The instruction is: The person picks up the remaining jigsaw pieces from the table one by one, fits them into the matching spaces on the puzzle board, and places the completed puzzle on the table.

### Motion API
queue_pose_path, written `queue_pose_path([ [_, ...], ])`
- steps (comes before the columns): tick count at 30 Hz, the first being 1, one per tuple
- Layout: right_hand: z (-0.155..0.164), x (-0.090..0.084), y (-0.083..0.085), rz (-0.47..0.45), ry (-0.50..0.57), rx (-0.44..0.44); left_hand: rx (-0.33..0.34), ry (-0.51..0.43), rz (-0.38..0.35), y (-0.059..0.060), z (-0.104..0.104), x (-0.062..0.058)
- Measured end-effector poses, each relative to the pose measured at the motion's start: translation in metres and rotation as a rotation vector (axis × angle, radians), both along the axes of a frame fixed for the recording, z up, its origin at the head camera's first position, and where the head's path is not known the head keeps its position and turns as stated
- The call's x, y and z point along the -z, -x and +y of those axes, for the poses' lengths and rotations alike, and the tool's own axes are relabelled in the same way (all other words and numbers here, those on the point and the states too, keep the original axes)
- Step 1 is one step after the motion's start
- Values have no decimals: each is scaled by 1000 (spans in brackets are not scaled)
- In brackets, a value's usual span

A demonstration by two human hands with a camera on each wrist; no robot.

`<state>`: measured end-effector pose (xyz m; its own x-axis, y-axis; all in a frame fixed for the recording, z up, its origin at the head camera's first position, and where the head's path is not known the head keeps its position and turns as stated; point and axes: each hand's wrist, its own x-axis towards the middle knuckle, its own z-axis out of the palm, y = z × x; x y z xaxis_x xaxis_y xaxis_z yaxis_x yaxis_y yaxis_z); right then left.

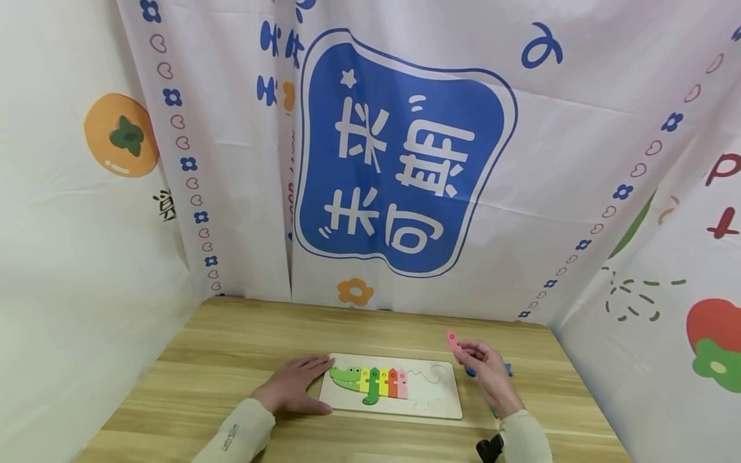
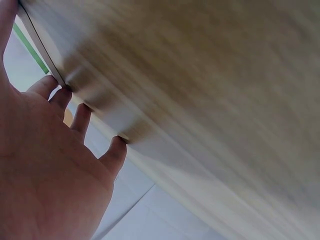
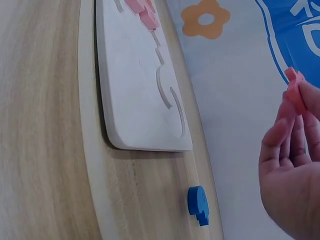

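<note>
A pale wooden puzzle board (image 1: pixel 434 395) lies on the table, its left part filled with a green crocodile head (image 1: pixel 345 378), a green leg and yellow, orange and pink body pieces. The right part has bare outlines with a curled tail. My left hand (image 1: pixel 294 386) rests at the board's left edge, fingers extended and thumb near the lower corner; the left wrist view shows its fingertips at the edge. Between thumb and fingertips my right hand (image 1: pixel 485 374) pinches a small pink puzzle piece (image 1: pixel 451 339), raised right of the board, also seen in the right wrist view (image 3: pixel 295 90).
A blue puzzle piece (image 3: pixel 198 205) lies on the table right of the board, partly behind my right hand in the head view. A bit of green (image 1: pixel 494 412) shows beside the right wrist. Printed curtains (image 1: pixel 243 193) enclose the wooden table (image 1: pixel 243 328).
</note>
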<state>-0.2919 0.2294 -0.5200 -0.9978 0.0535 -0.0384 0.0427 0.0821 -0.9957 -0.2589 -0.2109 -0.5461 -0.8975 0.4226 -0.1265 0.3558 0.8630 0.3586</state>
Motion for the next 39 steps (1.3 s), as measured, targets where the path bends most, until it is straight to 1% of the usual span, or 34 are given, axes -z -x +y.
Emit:
queue_pose_path([
  [4,-4,1,0,16,56,5,4,-2,1,0,0,1],
  [6,-6,0,-1,18,77,-6,1,-3,-2,0,0,1],
  [8,-7,0,-2,15,89,-22,-2,-2,-5,0,0,1],
  [11,-9,0,-4,20,80,-52,-3,-1,-8,-1,0,0],
  [14,-10,-2,-5,37,48,-69,0,-4,-9,-1,1,0],
  [17,-13,-4,-6,75,-17,-92,-1,-5,-7,-1,1,0],
  [22,-19,-4,-7,150,-135,-95,-7,3,-4,0,0,3],
  [25,-20,-4,-8,180,-170,-100,-3,4,-4,1,0,4],
  [30,-21,-4,-10,195,-192,-127,1,2,-2,0,1,3],
  [35,-22,-4,-9,178,-200,-139,-2,-5,-10,1,1,3],
  [37,-23,-3,-9,170,-227,-145,-1,-7,-9,2,0,4],
  [39,-24,-2,-8,165,-278,-145,0,-6,-6,3,0,4],
])
